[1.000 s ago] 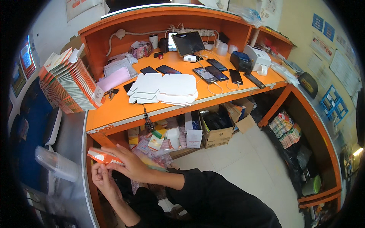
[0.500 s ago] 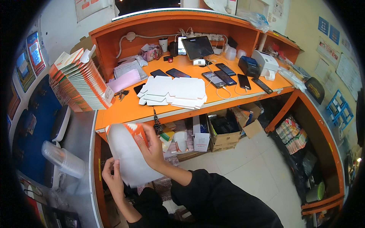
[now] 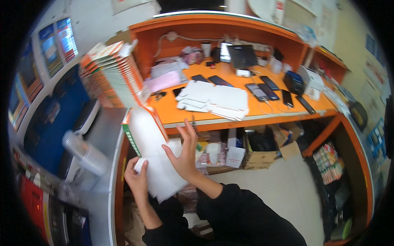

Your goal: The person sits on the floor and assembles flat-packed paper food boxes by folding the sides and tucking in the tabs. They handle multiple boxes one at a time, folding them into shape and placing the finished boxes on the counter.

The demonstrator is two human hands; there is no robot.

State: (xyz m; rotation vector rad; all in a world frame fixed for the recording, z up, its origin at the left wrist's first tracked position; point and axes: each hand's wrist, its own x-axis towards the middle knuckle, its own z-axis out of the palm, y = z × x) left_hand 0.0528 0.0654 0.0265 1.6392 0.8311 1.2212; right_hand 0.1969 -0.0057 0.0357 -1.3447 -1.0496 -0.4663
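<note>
A part-folded cardboard box (image 3: 155, 137), white inside with green and orange printed sides, stands in front of me above the desk's near left corner. My left hand (image 3: 137, 178) pinches its lower left edge between thumb and fingers. Beside its right side is my right hand (image 3: 184, 162), fingers spread and holding nothing; whether the thumb touches the cardboard I cannot tell. Several flat white box blanks (image 3: 215, 98) lie overlapping on the orange desk (image 3: 172, 117) beyond.
At the left rises a tall stack of orange-and-white flattened boxes (image 3: 119, 74). Clear plastic cups (image 3: 86, 151) lie on the grey counter (image 3: 98, 188). Several phones (image 3: 262, 91), a tablet (image 3: 242, 56) and a white printer (image 3: 310, 80) occupy the desk. Open cartons (image 3: 260, 158) sit underneath.
My right hand has let go of the cardboard and spread its fingers. The box has opened out, showing its green side. The whole view has shifted, with the desk now further right.
</note>
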